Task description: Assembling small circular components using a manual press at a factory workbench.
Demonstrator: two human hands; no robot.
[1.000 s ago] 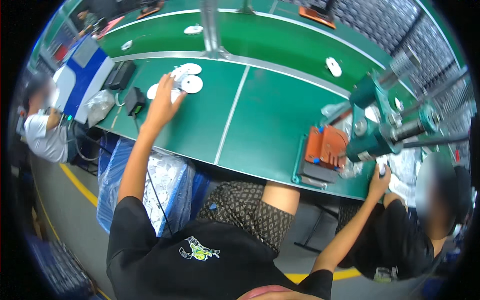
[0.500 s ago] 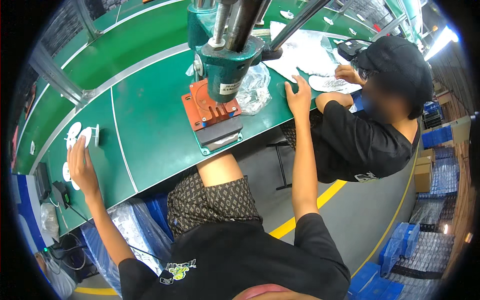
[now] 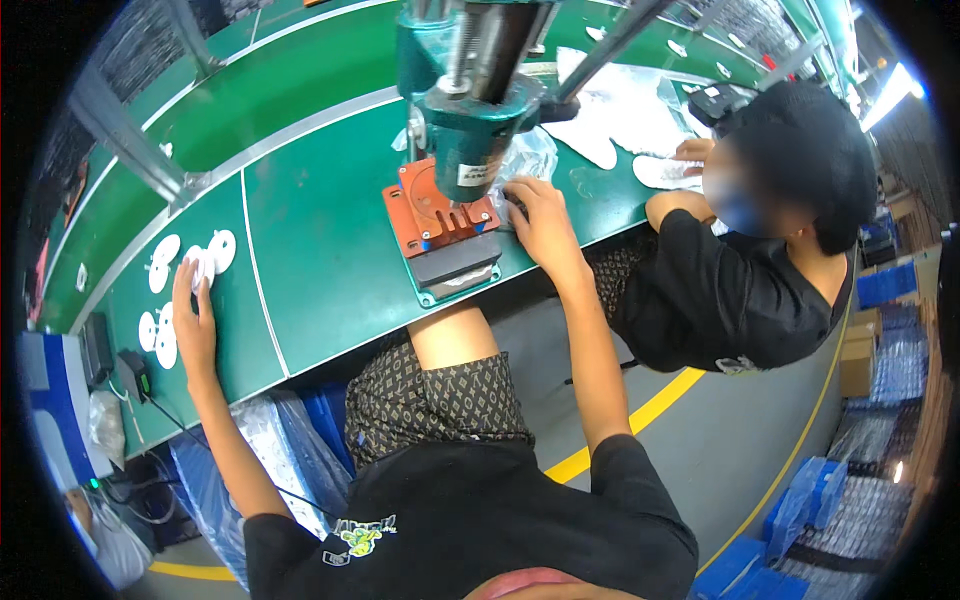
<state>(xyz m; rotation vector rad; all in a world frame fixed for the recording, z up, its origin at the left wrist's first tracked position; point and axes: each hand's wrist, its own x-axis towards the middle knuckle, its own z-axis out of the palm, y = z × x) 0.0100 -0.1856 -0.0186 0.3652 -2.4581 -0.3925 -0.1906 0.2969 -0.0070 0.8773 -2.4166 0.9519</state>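
My left hand [image 3: 195, 325] is over the left part of the bench with its fingertips closed on a white disc [image 3: 203, 264]. Another white disc [image 3: 222, 250] lies against it, and several similar round pieces with short stems, such as one white piece [image 3: 165, 338], are scattered around. My right hand [image 3: 548, 232] reaches to a clear plastic bag [image 3: 530, 155] beside the press. Its thumb and forefinger are bent but apart, and nothing can be made out between them. The green press [image 3: 468, 130] stands over an orange fixture [image 3: 425, 220] between my hands.
A person in a black cap and shirt [image 3: 700, 290] sits at my right, handling white sheet-like pieces [image 3: 655, 172]. A dark box with a cable [image 3: 132, 372] is at the bench's left end. Plastic-wrapped goods [image 3: 260, 440] stand below, and metal posts [image 3: 125, 140] rise behind.
My right hand has moved left, from near the co-worker to the bag by the press. My left hand has shifted slightly right with the white disc, beside another disc. The whole view has shifted a little.
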